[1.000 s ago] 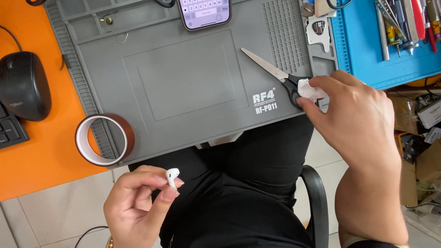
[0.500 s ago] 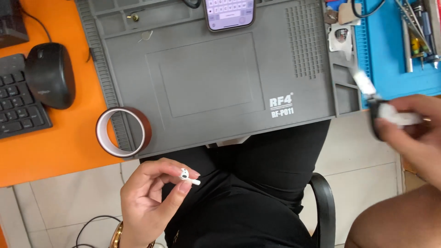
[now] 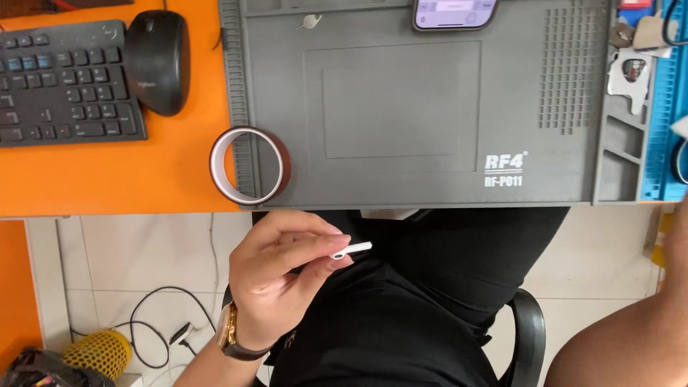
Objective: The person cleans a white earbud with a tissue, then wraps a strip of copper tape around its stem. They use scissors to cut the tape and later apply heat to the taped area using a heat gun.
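White earbud (image 3: 351, 249) pinched between thumb and fingertips (image 3: 337, 240) of left hand (image 3: 283, 276), stem projecting right, held over lap below grey work mat (image 3: 401, 107) edge. Tape roll (image 3: 249, 166) on mat's left border. Right hand: only forearm visible at frame edge, finger state cannot be determined.

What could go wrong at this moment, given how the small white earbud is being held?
The left hand pinches the white earbud by fingertips only, over the lap and clear of the grey work mat; a slip could send it to the tiled floor. The tape roll sits at the desk's front edge and might get knocked off.
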